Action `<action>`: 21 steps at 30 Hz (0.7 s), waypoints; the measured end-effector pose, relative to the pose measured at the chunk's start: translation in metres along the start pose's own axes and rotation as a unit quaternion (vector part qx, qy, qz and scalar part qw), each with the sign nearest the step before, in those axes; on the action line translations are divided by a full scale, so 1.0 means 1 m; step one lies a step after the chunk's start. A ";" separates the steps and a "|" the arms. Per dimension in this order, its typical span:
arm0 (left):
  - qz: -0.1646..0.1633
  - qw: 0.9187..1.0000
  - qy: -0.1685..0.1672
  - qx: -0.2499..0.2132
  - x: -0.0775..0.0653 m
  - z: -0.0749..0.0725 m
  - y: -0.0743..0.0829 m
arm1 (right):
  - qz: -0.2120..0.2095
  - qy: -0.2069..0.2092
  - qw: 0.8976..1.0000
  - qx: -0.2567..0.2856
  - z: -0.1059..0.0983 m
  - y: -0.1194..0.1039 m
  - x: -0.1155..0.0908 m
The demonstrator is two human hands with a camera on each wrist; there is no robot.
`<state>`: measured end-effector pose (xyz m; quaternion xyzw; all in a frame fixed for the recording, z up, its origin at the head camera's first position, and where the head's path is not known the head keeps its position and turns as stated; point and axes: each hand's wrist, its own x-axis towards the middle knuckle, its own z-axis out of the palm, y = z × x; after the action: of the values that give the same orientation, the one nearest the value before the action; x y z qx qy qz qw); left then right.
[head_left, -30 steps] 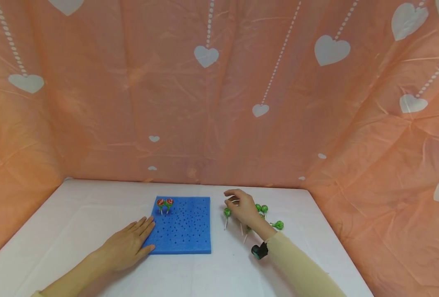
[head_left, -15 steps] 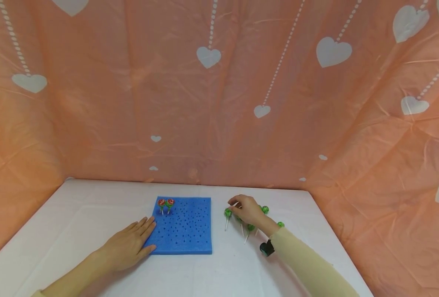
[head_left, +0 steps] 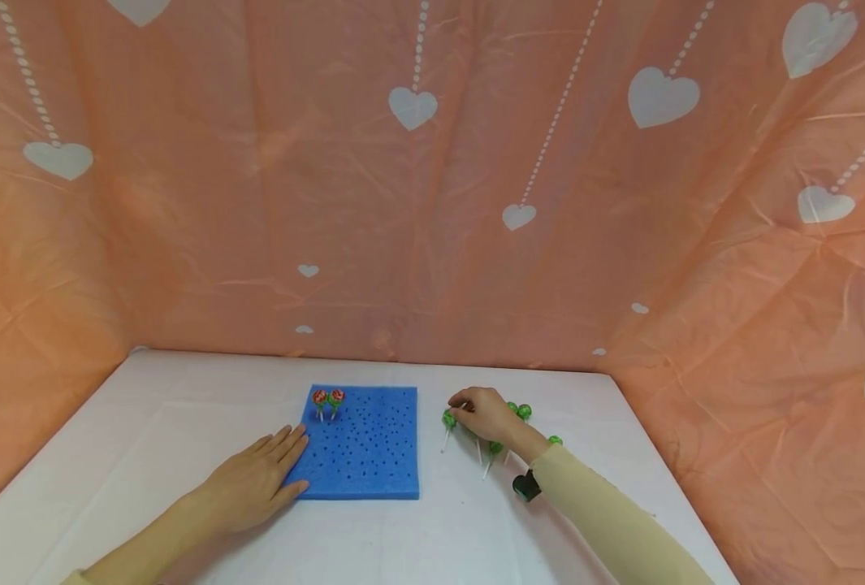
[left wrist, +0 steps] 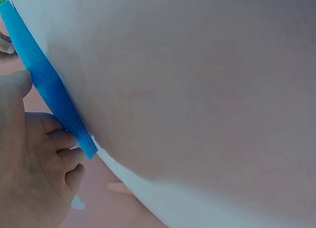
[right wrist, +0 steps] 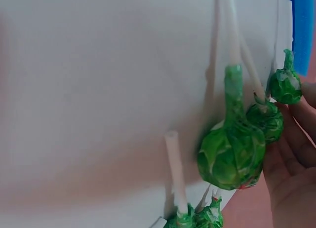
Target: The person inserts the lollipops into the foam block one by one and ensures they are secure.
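Note:
My left hand (head_left: 249, 486) rests with straight fingers on the left edge of a blue foam block (head_left: 388, 485), dotted with small holes. Two red-and-green wrapped lollipops (head_left: 337, 396) stand upright on their sticks in the block's far left corner. To the block's right, my right hand (head_left: 492, 416) bends down over the table and pinches the head of a green-wrapped lollipop (head_left: 449, 419). In the right wrist view, thumb and fingers close in on that lollipop's round head (right wrist: 285, 86). Another green lollipop (right wrist: 266, 120) lies right beside the fingers.
More green lollipops (head_left: 495, 448) lie scattered under and around the right forearm, several of them partly covered. A white cloth (head_left: 183, 390) covers the table. An orange sheet (head_left: 461, 284) with pale hearts hangs behind and at both sides.
My right hand has come down and its fingers have closed in on the leftmost green lollipop. The left hand stays on the foam block.

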<state>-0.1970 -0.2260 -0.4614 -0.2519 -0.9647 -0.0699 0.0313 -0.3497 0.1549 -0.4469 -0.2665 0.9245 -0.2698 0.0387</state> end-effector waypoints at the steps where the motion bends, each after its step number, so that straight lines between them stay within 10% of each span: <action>1: 0.000 1.000 0.000 0.000 0.000 0.000 0.000 | 0.002 -0.002 1.000 -0.001 0.000 0.000 0.000; 21: 0.002 1.000 -0.003 -0.003 0.000 0.000 0.000 | 0.007 -0.002 1.000 -0.002 0.004 0.002 0.000</action>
<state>-0.1974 -0.2259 -0.4610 -0.2544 -0.9640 -0.0722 0.0276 -0.3499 0.1540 -0.4515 -0.2611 0.9267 -0.2668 0.0422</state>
